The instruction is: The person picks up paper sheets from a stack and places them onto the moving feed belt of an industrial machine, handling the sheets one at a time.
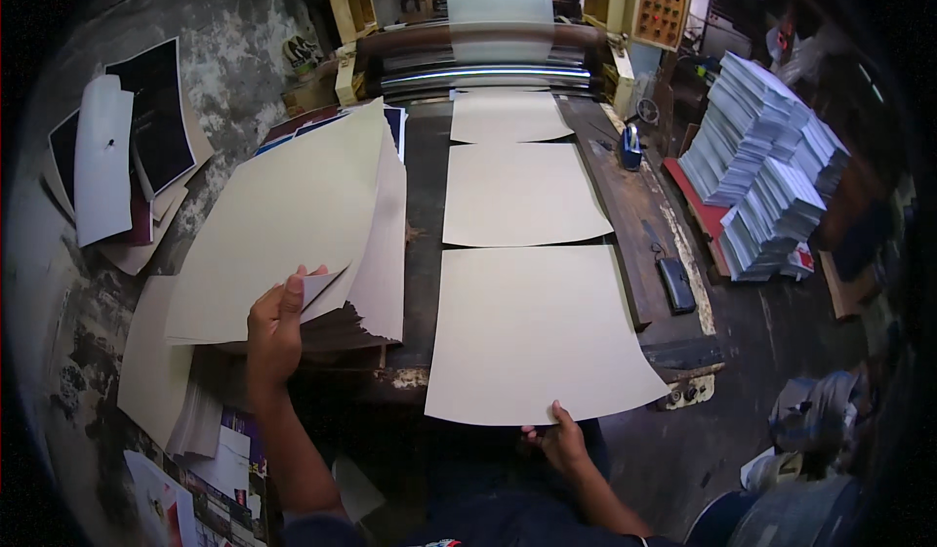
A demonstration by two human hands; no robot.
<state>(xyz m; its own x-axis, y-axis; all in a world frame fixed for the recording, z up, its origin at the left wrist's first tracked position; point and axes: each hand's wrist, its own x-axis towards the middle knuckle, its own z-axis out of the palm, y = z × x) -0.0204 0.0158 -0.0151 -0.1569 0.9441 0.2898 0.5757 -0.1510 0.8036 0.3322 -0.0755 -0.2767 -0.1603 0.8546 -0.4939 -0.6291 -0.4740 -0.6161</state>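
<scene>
The right hand (pixel 558 442) pinches the near edge of a large, thin cream paper sheet (pixel 535 332) lying on the dark machine bed (pixel 619 205). The left hand (pixel 275 327) grips lifted cream sheets (pixel 283 225) at their corner. Light, limp and easily creased, they are probably best held by edges.

Left hand (pixel 275 324): fingers hidden behind lifted sheets (pixel 293 220). Right hand (pixel 558 442): fingertips concealed under nearest sheet (pixel 532 332). Roller machine (pixel 488 44): top cropped, moving sheet blurred. Floor bundles (pixel 815 430): indistinct.
</scene>
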